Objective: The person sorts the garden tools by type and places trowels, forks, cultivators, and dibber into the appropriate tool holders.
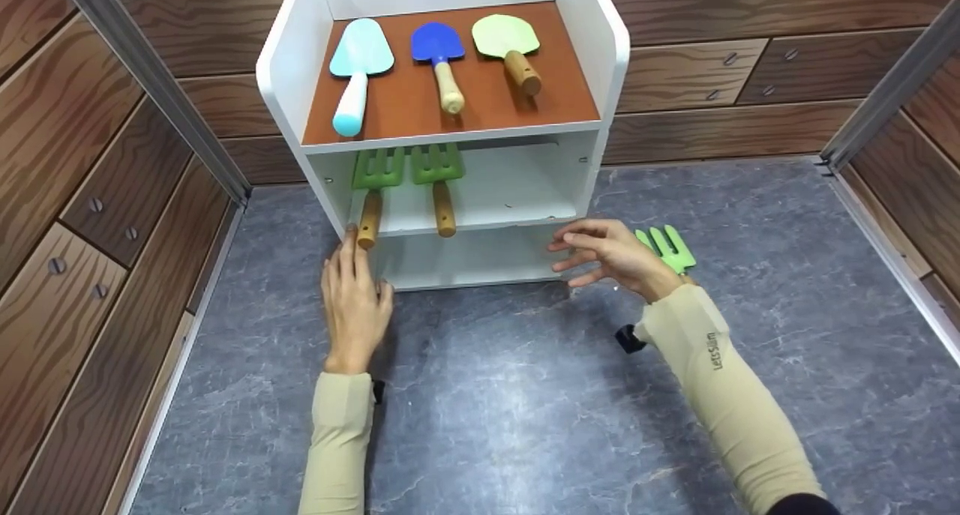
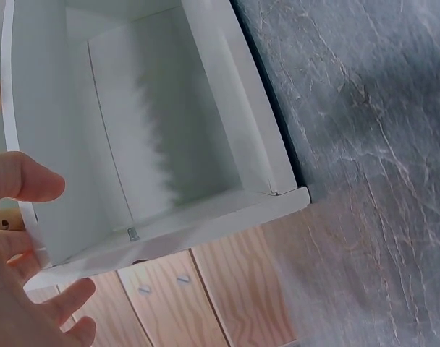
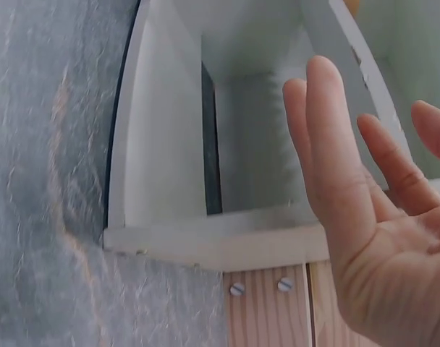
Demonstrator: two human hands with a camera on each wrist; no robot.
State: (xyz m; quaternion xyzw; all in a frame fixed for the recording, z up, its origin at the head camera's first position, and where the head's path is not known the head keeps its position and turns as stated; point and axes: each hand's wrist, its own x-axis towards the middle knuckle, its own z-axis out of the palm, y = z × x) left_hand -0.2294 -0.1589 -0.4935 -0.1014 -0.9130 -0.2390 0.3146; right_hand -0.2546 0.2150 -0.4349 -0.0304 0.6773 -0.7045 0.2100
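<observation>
My left hand (image 1: 352, 305) is at the left front edge of a white shelf unit (image 1: 480, 256), fingers stretched out near the wooden handle of a green hand fork (image 1: 370, 208). A second green hand fork (image 1: 441, 185) lies beside it on the middle shelf, handle toward me. In the left wrist view the left hand (image 2: 24, 253) is at the unit's side edge, thumb and fingers apart. My right hand (image 1: 611, 254) hovers by the right front edge, fingers spread and holding nothing. Behind its wrist a lighter green hand fork (image 1: 670, 249) lies on the floor, its handle mostly hidden.
On the brown top shelf (image 1: 401, 121) lie a light-blue trowel (image 1: 361, 50), a blue trowel (image 1: 437, 44) and a pale green trowel (image 1: 506, 37). Wood-patterned panels (image 1: 750, 73) wall in the grey marbled floor (image 1: 487, 425). The unit's bottom compartment (image 2: 184, 108) shows bare white boards.
</observation>
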